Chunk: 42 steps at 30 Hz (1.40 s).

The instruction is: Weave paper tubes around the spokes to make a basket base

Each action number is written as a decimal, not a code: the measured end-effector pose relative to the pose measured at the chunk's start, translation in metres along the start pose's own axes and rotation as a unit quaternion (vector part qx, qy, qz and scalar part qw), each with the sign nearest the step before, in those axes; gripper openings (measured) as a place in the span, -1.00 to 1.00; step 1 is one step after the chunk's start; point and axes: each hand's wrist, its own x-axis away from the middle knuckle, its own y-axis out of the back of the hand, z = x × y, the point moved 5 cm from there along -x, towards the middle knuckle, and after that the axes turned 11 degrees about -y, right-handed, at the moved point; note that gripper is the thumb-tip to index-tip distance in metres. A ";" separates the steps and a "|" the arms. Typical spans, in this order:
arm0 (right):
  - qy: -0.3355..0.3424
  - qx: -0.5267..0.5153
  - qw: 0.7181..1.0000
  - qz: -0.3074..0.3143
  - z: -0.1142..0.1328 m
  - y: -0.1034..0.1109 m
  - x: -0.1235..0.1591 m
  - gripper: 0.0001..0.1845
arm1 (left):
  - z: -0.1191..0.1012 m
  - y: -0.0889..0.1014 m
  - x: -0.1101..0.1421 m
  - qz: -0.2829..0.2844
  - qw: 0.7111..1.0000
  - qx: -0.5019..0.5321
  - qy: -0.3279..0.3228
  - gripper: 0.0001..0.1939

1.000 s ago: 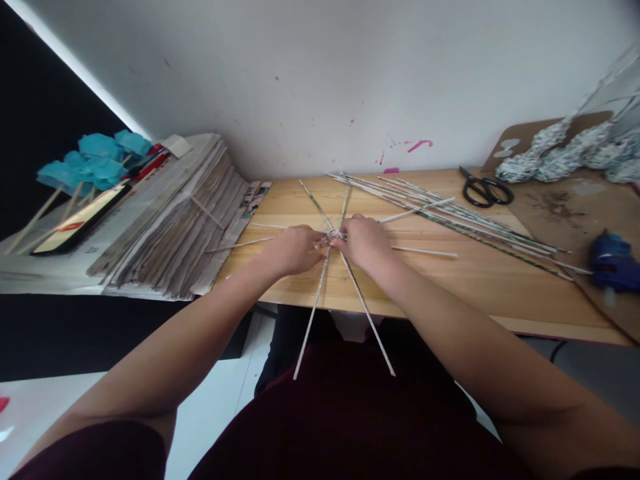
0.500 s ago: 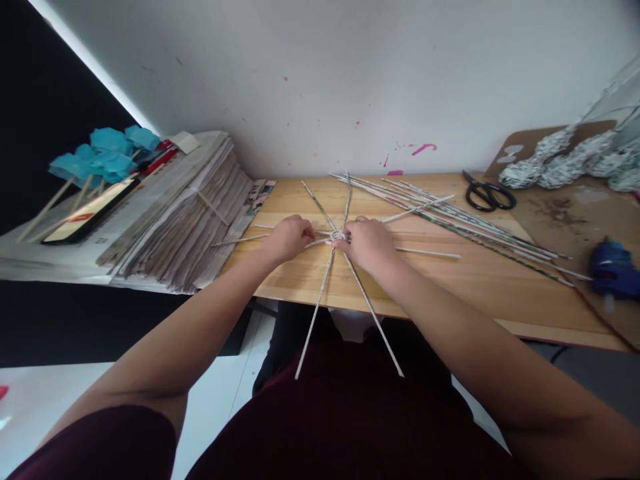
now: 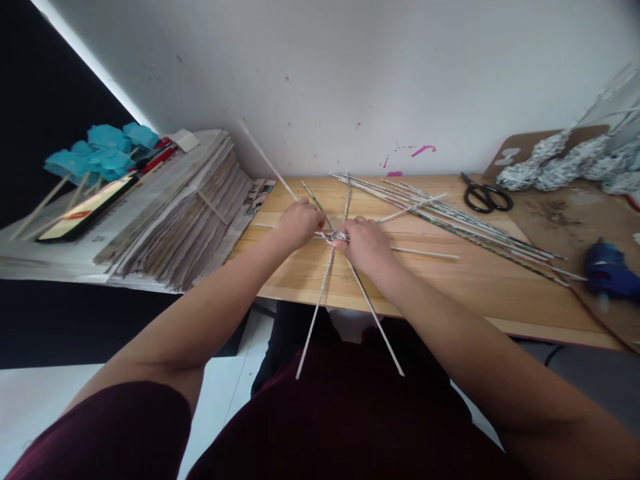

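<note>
Several rolled paper sticks radiate from a small woven centre [image 3: 336, 236] on the wooden table. My right hand [image 3: 366, 241] pinches the right side of that centre and holds it down. Just left of it, my left hand [image 3: 301, 223] is closed on one paper stick [image 3: 270, 163], whose free end rises up and to the left in front of the wall. Two other spokes, a left one [image 3: 315, 313] and a right one [image 3: 375, 313], reach over the table's front edge toward my body. My fingers partly hide the weave.
More paper sticks [image 3: 470, 230] lie loose at the right, near black scissors [image 3: 486, 193]. Beyond them are a blue glue gun [image 3: 611, 270] and white paper-woven pieces [image 3: 545, 160] on cardboard. A tall newspaper stack [image 3: 170, 213] on the left carries a phone [image 3: 87, 208] and blue paper flowers [image 3: 107, 150].
My left hand left the centre, moved left along a paper stick, then lifted it so its far end swung upward. My right hand has stayed on the woven centre.
</note>
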 end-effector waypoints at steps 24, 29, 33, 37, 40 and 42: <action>-0.073 -0.029 0.997 -0.001 0.001 -0.005 -0.008 -0.70 | 0.022 -0.033 0.013 -0.091 0.900 0.374 0.203 -0.65; -0.077 -0.031 0.997 0.008 -0.001 -0.006 -0.010 -0.69 | 0.024 -0.037 0.006 -0.076 0.899 0.367 0.227 -0.67; -0.079 -0.033 0.996 0.005 -0.001 -0.006 -0.010 -0.67 | 0.023 -0.036 0.005 -0.075 0.898 0.363 0.235 -0.75; -0.083 -0.036 0.996 0.013 -0.001 -0.006 -0.010 -0.66 | 0.021 -0.033 0.009 -0.074 0.892 0.365 0.257 -0.81; -0.081 -0.034 0.996 0.015 0.000 -0.006 -0.009 -0.65 | 0.022 -0.031 0.014 -0.113 0.876 0.374 0.282 -0.86; -0.077 -0.032 0.996 0.014 0.001 -0.005 -0.009 -0.65 | 0.024 -0.030 0.016 -0.154 0.855 0.404 0.287 -0.89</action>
